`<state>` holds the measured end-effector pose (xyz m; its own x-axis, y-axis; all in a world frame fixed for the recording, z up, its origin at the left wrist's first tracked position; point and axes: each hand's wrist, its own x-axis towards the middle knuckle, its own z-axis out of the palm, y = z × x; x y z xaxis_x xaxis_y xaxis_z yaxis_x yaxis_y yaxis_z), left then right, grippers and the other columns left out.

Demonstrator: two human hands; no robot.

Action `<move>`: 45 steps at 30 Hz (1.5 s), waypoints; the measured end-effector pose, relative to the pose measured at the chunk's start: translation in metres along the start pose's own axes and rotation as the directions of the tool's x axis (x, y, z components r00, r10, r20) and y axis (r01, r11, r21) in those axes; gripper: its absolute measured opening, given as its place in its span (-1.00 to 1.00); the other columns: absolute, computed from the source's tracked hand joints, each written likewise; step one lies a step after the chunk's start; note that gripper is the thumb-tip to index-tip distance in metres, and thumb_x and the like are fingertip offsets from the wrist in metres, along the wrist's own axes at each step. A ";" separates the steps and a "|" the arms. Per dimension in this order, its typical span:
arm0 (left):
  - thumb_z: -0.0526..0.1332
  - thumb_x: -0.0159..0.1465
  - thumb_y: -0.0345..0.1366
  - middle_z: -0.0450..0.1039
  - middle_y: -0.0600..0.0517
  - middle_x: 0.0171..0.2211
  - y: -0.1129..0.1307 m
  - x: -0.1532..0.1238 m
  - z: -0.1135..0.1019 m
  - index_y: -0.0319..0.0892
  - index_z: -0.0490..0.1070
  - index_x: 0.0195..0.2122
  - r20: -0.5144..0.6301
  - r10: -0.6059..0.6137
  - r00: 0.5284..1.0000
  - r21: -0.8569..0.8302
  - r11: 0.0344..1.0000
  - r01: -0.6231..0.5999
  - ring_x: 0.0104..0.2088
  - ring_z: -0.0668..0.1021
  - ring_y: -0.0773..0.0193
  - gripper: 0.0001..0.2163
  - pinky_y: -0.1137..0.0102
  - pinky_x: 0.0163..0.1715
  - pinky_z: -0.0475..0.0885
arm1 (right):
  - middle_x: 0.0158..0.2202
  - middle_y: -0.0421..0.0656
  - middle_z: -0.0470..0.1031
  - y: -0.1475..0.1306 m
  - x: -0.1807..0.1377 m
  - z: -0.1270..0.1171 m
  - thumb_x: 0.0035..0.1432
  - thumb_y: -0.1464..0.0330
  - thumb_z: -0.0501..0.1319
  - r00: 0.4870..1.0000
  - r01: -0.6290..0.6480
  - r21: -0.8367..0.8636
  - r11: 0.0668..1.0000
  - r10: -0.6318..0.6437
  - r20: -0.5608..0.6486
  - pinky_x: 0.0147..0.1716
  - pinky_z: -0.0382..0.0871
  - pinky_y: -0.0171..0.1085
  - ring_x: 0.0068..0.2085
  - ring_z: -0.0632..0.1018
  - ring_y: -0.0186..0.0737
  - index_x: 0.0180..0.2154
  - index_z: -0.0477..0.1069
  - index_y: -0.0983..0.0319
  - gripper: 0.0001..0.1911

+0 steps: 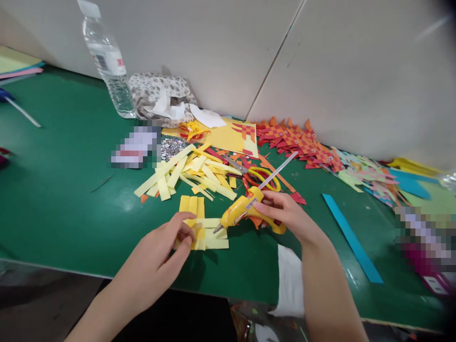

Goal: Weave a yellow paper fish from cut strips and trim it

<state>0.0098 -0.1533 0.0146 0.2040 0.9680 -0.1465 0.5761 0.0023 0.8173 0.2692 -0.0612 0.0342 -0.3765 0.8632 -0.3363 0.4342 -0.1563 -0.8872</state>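
My right hand (288, 211) is wrapped around a yellow hot glue gun (238, 209), with a clear glue stick (281, 168) jutting from its back. The gun's metal nozzle points down and left at a small woven piece of yellow paper strips (200, 232), right at its pale strips. Fingers curled, my left hand (171, 247) holds the left side of this woven piece on the table; its fingertips partly cover it. Just behind lies a loose heap of yellow paper strips (210, 175). Scissors (261, 176) with red and yellow handles rest beside the heap.
On the green table (64, 199), a water bottle (110, 71) stands near a patterned cloth bag (160, 90). Red-orange woven paper fish (295, 145) line the wall. A blue strip (351, 237) lies at right, and white tissue (290, 280) hangs over the front edge.
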 end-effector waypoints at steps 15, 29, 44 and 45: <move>0.10 0.18 -0.26 0.44 0.07 -0.32 -0.016 0.006 0.020 -0.03 0.20 -0.05 -0.072 -0.003 0.997 0.151 0.989 0.014 -0.32 0.52 0.23 -0.71 0.37 -0.32 0.40 | -0.37 -0.15 0.46 -0.001 -0.001 -0.003 -0.06 0.14 0.28 0.990 0.001 0.129 0.992 0.017 -0.138 -0.57 0.42 -0.35 -0.46 0.46 -0.30 -0.21 0.45 0.25 -0.60; 0.09 0.20 -0.16 0.43 0.08 -0.38 -0.007 0.010 0.024 -0.03 0.21 -0.12 -0.098 -0.086 0.991 0.255 0.961 0.109 -0.42 0.51 0.23 -0.77 0.42 -0.48 0.31 | -0.35 -0.15 0.46 0.005 0.000 -0.007 -0.01 0.17 0.26 0.990 0.027 0.133 0.991 -0.009 -0.138 -0.56 0.42 -0.33 -0.41 0.48 -0.26 -0.24 0.47 0.19 -0.70; 0.12 0.20 -0.17 0.43 0.07 -0.36 -0.003 0.011 0.023 0.06 0.34 -0.11 -0.105 0.101 0.989 0.464 0.885 -0.041 -0.37 0.50 0.22 -0.78 0.48 -0.61 0.15 | -0.40 -0.13 0.45 -0.003 -0.004 -0.004 -0.06 0.17 0.27 0.961 0.093 0.267 0.959 -0.016 -0.278 -0.61 0.40 -0.36 -0.52 0.44 -0.32 -0.24 0.41 0.25 -0.64; 0.12 0.21 -0.17 0.43 0.07 -0.36 -0.003 0.011 0.024 0.06 0.35 -0.11 -0.102 0.102 0.990 0.468 0.883 -0.043 -0.36 0.50 0.22 -0.78 0.48 -0.62 0.15 | -0.40 -0.13 0.45 -0.003 -0.004 -0.004 -0.06 0.17 0.27 0.959 0.097 0.267 0.959 -0.018 -0.284 -0.61 0.40 -0.35 -0.53 0.44 -0.32 -0.23 0.40 0.25 -0.63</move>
<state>0.0296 -0.1482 -0.0026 0.1799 0.9837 -0.0054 0.8702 -0.1566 0.4671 0.2729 -0.0618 0.0395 -0.1366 0.9666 -0.2168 0.1616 -0.1942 -0.9676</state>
